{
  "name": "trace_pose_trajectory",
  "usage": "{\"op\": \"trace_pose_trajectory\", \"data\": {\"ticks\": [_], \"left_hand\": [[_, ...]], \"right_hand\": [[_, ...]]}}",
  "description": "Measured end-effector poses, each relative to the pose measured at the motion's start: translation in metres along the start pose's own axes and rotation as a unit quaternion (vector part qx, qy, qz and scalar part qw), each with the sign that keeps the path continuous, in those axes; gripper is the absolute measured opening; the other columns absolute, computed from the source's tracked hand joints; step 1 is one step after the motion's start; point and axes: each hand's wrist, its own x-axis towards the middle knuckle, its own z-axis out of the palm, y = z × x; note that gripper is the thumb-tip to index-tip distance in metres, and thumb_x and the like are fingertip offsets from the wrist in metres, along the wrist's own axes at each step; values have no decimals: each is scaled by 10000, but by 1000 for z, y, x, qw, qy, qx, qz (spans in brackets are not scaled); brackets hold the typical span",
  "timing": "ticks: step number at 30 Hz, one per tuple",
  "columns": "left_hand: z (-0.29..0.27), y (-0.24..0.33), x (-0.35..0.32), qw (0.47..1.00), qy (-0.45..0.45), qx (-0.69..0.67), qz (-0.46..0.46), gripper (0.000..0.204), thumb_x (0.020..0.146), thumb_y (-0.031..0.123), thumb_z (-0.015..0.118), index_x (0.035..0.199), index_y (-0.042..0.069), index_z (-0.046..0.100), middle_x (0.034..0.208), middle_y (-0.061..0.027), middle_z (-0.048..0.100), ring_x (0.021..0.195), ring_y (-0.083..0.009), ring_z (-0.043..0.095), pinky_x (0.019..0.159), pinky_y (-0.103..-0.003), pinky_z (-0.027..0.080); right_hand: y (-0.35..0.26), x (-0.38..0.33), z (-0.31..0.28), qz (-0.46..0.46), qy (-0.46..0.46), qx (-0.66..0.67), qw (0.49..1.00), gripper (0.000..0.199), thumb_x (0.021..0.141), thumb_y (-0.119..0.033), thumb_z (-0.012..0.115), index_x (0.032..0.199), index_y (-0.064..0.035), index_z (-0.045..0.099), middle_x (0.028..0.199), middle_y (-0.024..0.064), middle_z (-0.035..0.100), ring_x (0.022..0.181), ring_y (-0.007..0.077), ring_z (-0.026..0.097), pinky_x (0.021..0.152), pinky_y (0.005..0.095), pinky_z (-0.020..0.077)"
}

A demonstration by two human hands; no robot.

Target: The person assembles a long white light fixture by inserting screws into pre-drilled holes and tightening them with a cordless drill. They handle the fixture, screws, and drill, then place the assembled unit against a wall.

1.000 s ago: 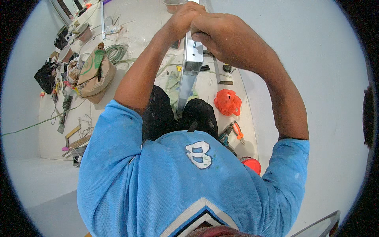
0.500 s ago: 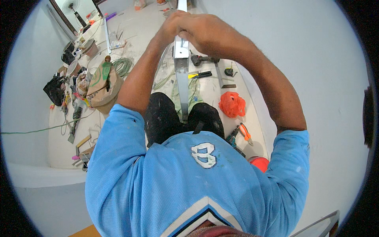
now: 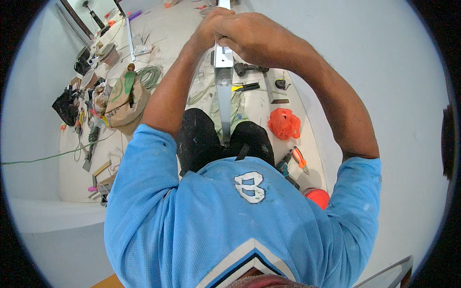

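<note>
The left hand [image 3: 215, 29] and the right hand [image 3: 247, 33] are together, touching each other over the upper part of a silver metal bar [image 3: 224, 63]. Both hands have curled fingers, but these are mostly hidden, so I cannot tell what exactly they clamp. Just below the right hand, a thin metal shaft [image 3: 223, 50] shows against the bar. The bar runs toward the person, and its near end is between the two knees, in black trousers [image 3: 199, 141].

The blue shirt [image 3: 206, 216] carries one big white figure with dark outline on the chest. On the brown sack [image 3: 126, 108], toward the left edge of the floor [image 3: 173, 53], there is a large green marking; the folds make it unreadable. Beside the sack lies a coil of green hose [image 3: 150, 77].

To the right of the bar lie a dark drill [image 3: 247, 69] and a yellow-and-black tool [image 3: 246, 87]. Nearer the right edge of the floor are a tape measure [image 3: 280, 84], too small for reading any label, a metal square [image 3: 278, 101], a crumpled red plastic bag [image 3: 284, 124] and orange-handled pliers [image 3: 300, 158].
</note>
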Motion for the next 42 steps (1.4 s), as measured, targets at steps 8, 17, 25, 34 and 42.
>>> {"op": "trace_pose_trajectory", "data": {"ticks": [8, 17, 25, 34, 42], "left_hand": [[1, -31, -21, 999, -33, 34, -22, 579, 740, 241, 899, 1274, 88, 735, 1409, -134, 679, 1350, -349, 597, 1178, -463, 412], [1, -37, -19, 997, -61, 53, 21, 564, 760, 244, 884, 1275, 81, 720, 1397, -141, 682, 1332, -355, 610, 1166, -460, 425], [-7, -52, -36, 997, -22, 78, -8, 514, 781, 214, 864, 1257, 78, 726, 1370, -149, 691, 1303, -345, 626, 1140, -449, 458], [4, -19, -13, 993, -34, 109, 15, 301, 831, 285, 777, 1000, 40, 732, 1079, -140, 731, 1065, -328, 663, 984, -450, 485], [25, 3, 13, 987, 144, -33, 59, 200, 916, 224, 658, 797, 65, 642, 878, -110, 687, 880, -304, 621, 833, -458, 461]], "right_hand": [[6, -5, 4, -15, 55, 52, 997, 185, 1036, -170, 629, 1158, -52, 702, 960, 215, 730, 896, 373, 725, 826, 513, 551], [3, -6, 6, -35, 50, 32, 998, 129, 1002, -160, 682, 1063, -47, 698, 878, 178, 727, 811, 334, 730, 764, 486, 569], [8, -4, -2, 15, -12, 89, 996, 130, 986, -170, 709, 1055, -61, 720, 868, 131, 747, 806, 275, 747, 746, 434, 579], [14, 4, -2, -64, 5, 85, 994, 96, 981, -153, 710, 1030, -72, 727, 825, 130, 729, 756, 255, 730, 720, 436, 560], [13, 6, 7, -85, 1, 26, 996, 118, 991, -150, 713, 888, -95, 693, 655, 59, 618, 596, 162, 605, 612, 386, 494]]}}
